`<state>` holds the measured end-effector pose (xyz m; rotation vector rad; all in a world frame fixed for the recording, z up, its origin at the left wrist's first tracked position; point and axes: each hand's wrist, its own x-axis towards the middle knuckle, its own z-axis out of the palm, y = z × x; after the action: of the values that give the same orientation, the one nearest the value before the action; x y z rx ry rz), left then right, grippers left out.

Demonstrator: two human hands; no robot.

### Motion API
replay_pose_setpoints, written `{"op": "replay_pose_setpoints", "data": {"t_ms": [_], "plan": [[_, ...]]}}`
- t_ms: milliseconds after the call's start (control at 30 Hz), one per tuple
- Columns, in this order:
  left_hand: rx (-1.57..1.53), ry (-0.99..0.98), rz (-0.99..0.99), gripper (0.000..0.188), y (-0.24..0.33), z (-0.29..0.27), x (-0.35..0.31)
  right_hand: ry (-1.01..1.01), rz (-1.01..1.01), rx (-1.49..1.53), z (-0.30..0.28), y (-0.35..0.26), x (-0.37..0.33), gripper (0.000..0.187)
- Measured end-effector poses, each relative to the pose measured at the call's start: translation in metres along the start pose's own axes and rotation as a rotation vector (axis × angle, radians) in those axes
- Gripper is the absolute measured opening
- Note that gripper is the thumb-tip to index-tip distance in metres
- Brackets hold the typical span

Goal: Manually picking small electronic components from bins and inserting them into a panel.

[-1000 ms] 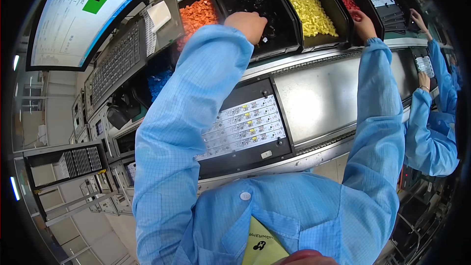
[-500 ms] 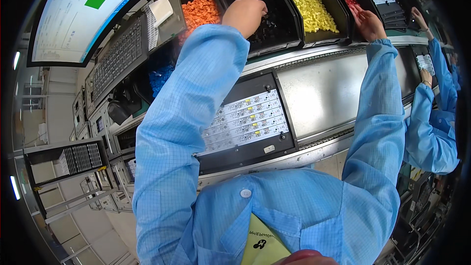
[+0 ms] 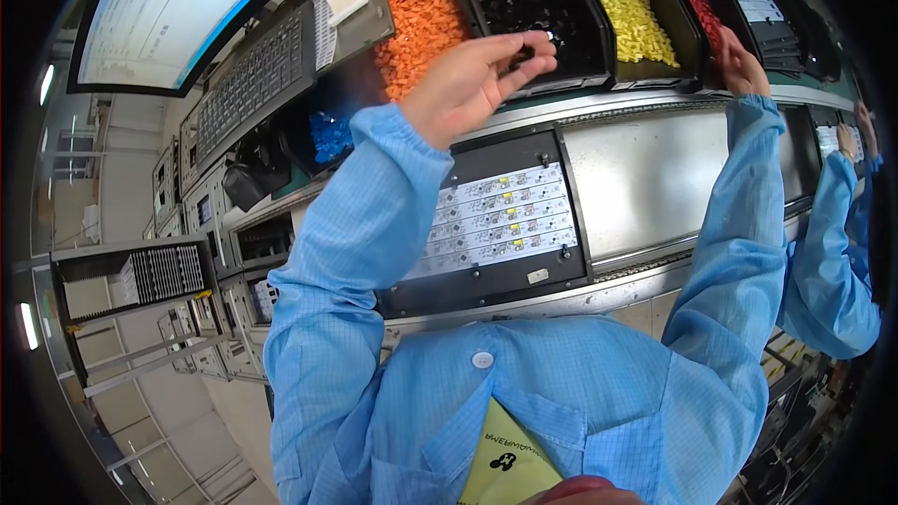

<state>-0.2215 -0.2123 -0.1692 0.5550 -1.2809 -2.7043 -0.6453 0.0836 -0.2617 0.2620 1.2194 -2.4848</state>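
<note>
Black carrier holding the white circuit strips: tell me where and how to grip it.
Best seems an edge pinch on the near border of the black carrier, coming from the wearer's side. It lies flat, and that border is free of the white circuit strips, while the left sleeve hides much of its left part.

Electronics assembly workshop, conveyor line (image 3: 645, 192), circuit boards (image 3: 505, 215) in black fixture (image 3: 468, 294), coloured-part bins (image 3: 687, 75), monitor (image 3: 173, 14).

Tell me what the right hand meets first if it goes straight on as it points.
Likely the red pieces ahead of the right hand, though depth is hard to judge.
</note>
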Motion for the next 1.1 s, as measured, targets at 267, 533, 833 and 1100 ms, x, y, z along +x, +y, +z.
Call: {"op": "replay_pose_setpoints", "data": {"t_ms": [267, 533, 833, 1100], "plan": [[0.084, -0.005, -0.055, 0.034, -0.043, -0.027, -0.050, -0.485, 0.350, 0.277, 0.007, 0.058, -0.166, 0.039], [0.056, 0.078, -0.201, 0.034, -0.088, -0.065, -0.088, -0.490, 0.439, -0.530, 0.043, 0.177, -0.274, 0.033], [0.103, 0.156, -0.065, 0.035, -0.109, -0.080, -0.128, -0.543, 0.500, -0.459, 0.035, 0.199, -0.276, 0.036], [0.315, 0.228, 0.027, 0.028, -0.102, -0.058, -0.125, -0.673, 0.413, -0.653, 0.052, 0.184, -0.286, 0.034]]}}
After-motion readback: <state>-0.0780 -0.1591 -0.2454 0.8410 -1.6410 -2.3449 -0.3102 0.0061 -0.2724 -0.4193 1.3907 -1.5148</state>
